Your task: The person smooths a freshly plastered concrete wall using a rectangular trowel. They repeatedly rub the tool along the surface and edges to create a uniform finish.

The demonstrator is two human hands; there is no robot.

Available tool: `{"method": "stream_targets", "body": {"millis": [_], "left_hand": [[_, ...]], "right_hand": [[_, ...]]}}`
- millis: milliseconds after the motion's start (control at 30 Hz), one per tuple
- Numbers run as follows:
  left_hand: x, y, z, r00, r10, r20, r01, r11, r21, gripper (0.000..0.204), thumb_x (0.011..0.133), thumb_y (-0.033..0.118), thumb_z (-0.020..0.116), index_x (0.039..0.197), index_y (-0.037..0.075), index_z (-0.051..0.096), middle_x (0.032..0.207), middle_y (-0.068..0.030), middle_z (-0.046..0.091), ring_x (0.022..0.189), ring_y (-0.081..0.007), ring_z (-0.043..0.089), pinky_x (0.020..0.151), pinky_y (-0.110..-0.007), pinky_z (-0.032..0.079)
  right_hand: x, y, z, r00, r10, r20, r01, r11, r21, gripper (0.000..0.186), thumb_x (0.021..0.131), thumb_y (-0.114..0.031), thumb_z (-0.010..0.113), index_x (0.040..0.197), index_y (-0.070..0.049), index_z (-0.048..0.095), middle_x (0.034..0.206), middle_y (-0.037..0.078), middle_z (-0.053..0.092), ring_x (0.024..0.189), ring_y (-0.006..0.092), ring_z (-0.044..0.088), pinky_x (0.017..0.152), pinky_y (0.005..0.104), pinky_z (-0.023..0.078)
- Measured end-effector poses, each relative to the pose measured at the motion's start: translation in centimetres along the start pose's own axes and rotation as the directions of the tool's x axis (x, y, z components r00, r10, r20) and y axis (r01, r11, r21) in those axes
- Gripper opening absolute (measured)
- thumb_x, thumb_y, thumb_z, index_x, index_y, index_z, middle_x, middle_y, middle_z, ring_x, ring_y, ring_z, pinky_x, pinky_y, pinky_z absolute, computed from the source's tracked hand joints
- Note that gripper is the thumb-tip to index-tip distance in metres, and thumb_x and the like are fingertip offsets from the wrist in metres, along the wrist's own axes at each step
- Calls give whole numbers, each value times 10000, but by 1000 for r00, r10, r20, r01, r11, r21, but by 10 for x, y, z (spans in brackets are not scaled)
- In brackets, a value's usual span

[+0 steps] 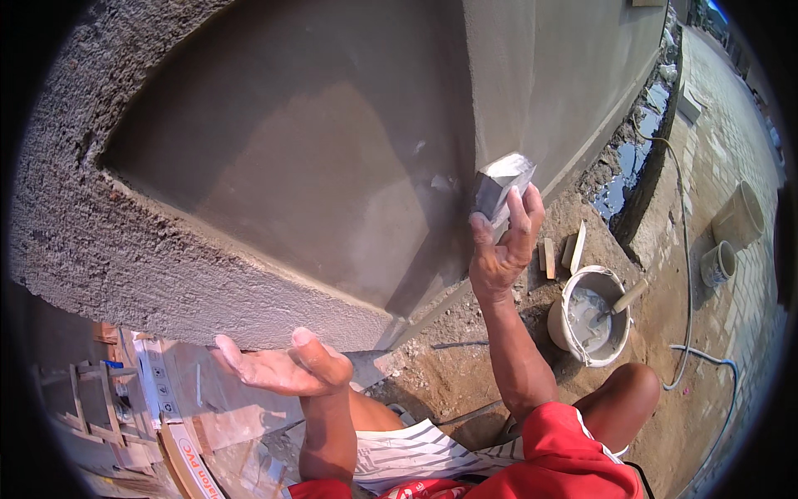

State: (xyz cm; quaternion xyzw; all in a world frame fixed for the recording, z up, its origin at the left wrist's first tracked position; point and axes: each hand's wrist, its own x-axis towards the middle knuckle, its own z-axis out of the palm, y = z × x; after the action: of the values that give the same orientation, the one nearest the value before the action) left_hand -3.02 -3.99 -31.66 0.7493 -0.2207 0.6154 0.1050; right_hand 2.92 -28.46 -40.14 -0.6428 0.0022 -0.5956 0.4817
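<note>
My right hand (505, 249) is raised at the plastered corner edge, fingers and thumb gripping a small angular grey piece (500, 185) with a bright white face. Its exact kind I cannot make out. Beside it is the smooth grey wall panel (316, 158), set back inside a rough cement border (75, 241). My left hand (287, 366) is open, palm up, just below the border's lower edge; its fingers look dusty and hold nothing.
A bucket (565, 320) of wet grey mix, with a wooden-handled tool (628, 298) in it, stands on the ground at right. Two pails (738, 218), a hose (683, 216) and a water-filled trench (628, 170) lie farther right. Cut wood pieces (573, 249) are near the wall; long boxes (187, 461) lie lower left.
</note>
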Motion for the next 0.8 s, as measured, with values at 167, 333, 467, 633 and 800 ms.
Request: {"method": "stream_targets", "body": {"millis": [167,333,467,633,800], "left_hand": [[-4,7,8,985,-143,-97,131,984,-118,730,813,103,513,1418,-168,208,1487,-297,252,1441,-393,154,1182,-508,71],[-9,-3,6,994,-55,-92,45,993,-107,758,817,94,516,1448,-133,164,1490,-297,249,1433,-407,159,1176,-525,77],[-10,2,3,996,-61,-59,58,997,-44,772,828,97,510,1475,-90,132,1497,-296,247,1423,-422,169,1164,-556,83],[-14,-1,9,994,-55,-91,50,997,-63,786,833,96,505,1493,-59,106,1497,-290,254,1411,-452,170,1145,-595,84],[-13,3,8,995,-57,-78,49,993,-104,791,822,87,504,1493,-56,109,1486,-288,267,1398,-482,176,1135,-606,77]], "right_hand": [[35,27,-19,949,315,-21,-309,942,134,530,848,-197,749,1329,-88,557,1367,195,440,1284,314,437,1069,447,338],[25,-15,-1,995,-60,83,60,998,5,524,826,-152,762,1320,-141,588,1379,242,398,1294,375,422,1061,449,348],[105,-15,4,999,0,-38,0,1000,-14,501,863,-181,729,1339,-141,578,1335,193,439,1238,303,465,1031,406,380],[23,-12,-5,988,-110,107,110,994,2,501,855,-157,729,1331,-107,578,1329,195,444,1253,327,451,1052,429,364],[137,-26,15,998,-41,-50,44,998,45,457,883,-135,687,1325,-93,580,1282,178,490,1186,267,497,1001,379,403]]}}
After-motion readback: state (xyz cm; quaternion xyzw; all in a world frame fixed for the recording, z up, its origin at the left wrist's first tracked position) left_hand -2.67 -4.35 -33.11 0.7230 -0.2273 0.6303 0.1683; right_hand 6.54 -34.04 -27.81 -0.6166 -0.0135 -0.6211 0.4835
